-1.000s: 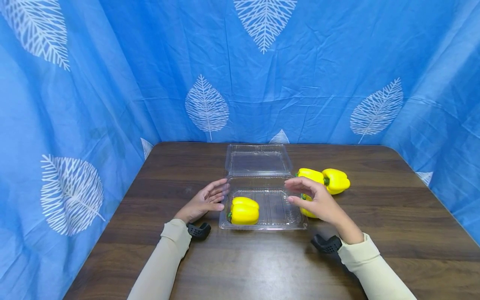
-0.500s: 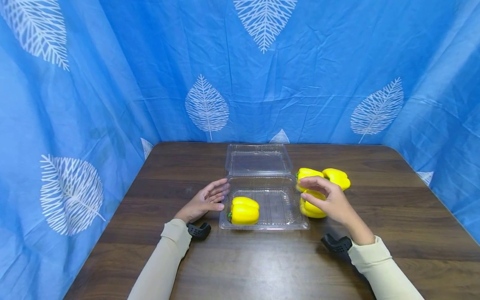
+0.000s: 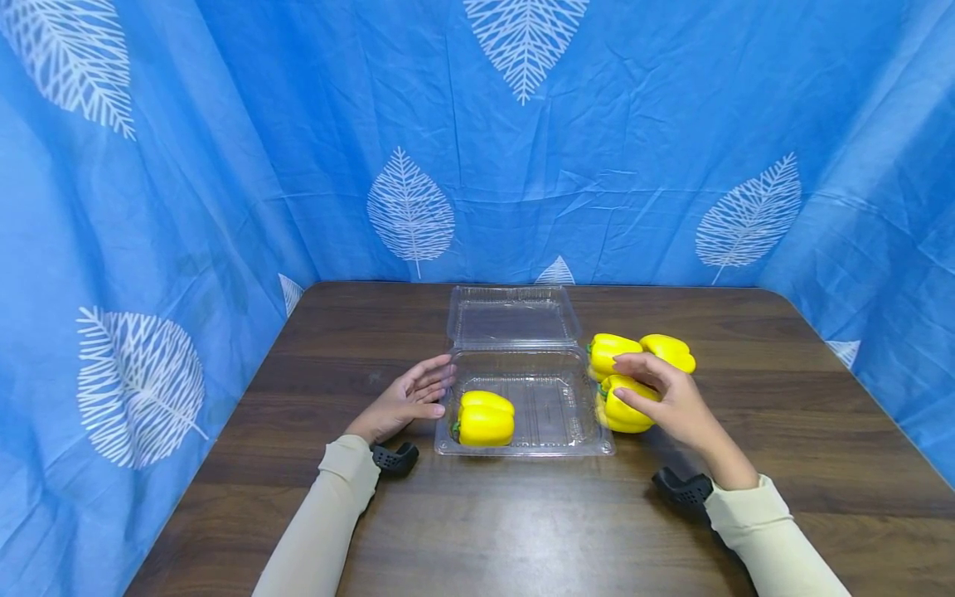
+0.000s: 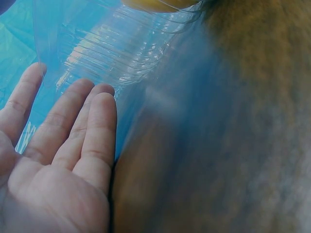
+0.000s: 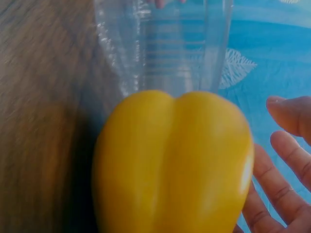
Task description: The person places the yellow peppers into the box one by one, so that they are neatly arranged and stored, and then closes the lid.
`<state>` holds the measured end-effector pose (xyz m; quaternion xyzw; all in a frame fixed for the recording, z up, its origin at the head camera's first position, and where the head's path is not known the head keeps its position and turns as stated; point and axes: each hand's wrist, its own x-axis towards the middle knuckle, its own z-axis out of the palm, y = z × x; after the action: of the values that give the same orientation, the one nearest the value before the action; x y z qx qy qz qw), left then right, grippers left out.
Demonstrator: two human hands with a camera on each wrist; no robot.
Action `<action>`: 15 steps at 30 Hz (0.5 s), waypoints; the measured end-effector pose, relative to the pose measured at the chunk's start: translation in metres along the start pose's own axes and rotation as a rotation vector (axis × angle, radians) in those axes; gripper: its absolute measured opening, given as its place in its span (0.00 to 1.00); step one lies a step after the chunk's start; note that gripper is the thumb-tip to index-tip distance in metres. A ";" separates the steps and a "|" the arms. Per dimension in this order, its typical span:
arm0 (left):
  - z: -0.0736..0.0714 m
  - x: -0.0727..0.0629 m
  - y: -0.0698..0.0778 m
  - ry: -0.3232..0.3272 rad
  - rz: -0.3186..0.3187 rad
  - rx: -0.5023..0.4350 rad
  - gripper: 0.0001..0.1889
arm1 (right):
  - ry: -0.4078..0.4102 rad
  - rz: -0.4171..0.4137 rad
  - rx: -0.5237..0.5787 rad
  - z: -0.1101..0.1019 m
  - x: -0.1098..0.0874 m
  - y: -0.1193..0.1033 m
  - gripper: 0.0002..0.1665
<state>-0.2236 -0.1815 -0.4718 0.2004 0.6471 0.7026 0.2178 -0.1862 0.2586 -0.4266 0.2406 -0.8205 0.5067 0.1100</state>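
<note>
Our right hand point(image 3: 667, 400) cups the nearest glossy yellow bell pepper point(image 3: 621, 408), fingers curved over its top though the right wrist view shows them not yet closed tight. It lies on the dark wooden table point(image 3: 522, 522), touching the right wall of the clear plastic clamshell container point(image 3: 555, 410). We judge a firm wrap round the pepper's widest part best, since the skin looks slick. Our left hand point(image 3: 406, 400) lies flat, fingers straight against the container's left wall; steady pressure there should keep the light tray from sliding. 1 similar yellow pepper point(image 3: 485, 419) already sits inside, 2 more yellow peppers point(image 3: 642, 348) wait behind.
</note>
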 end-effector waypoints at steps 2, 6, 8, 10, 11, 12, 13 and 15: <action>0.000 0.000 0.000 -0.001 -0.002 -0.001 0.46 | -0.006 0.013 -0.009 -0.001 -0.002 0.002 0.24; 0.000 0.001 0.001 -0.003 -0.003 -0.003 0.46 | -0.017 0.034 -0.022 -0.003 -0.006 0.008 0.25; 0.000 0.001 0.001 -0.002 -0.004 -0.004 0.46 | -0.016 0.053 -0.036 -0.003 -0.009 0.011 0.25; 0.000 0.001 0.001 -0.001 -0.005 -0.006 0.45 | -0.014 0.075 -0.059 -0.003 -0.011 0.014 0.25; 0.000 0.001 0.001 0.000 -0.006 -0.006 0.45 | -0.013 0.086 -0.076 -0.003 -0.013 0.016 0.25; 0.000 0.000 0.001 0.001 -0.008 -0.006 0.46 | -0.014 0.096 -0.092 -0.003 -0.014 0.018 0.25; 0.000 0.000 0.001 0.002 -0.010 -0.006 0.46 | -0.014 0.104 -0.107 -0.002 -0.015 0.019 0.25; 0.000 0.000 0.001 0.003 -0.013 -0.005 0.46 | -0.018 0.117 -0.117 -0.002 -0.017 0.023 0.26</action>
<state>-0.2234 -0.1815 -0.4705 0.1948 0.6469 0.7031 0.2220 -0.1830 0.2738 -0.4505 0.1899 -0.8623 0.4614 0.0866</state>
